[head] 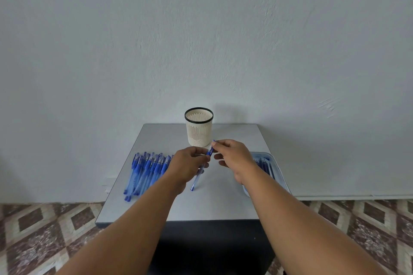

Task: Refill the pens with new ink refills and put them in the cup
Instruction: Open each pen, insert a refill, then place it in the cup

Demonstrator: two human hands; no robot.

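A blue pen is held slanted above the middle of the grey table, its tip pointing down toward me. My left hand grips its barrel near the upper part. My right hand pinches the capped top end just in front of the cup. The cream slotted cup with a black rim stands upright at the back of the table, with nothing visible inside. A pile of several blue pens lies on the table's left side. A clear tray on the right holds several thin refills, partly hidden by my right wrist.
The small table stands against a pale wall. Patterned brown and beige floor tiles show on both sides. The tray overhangs the table's right edge slightly.
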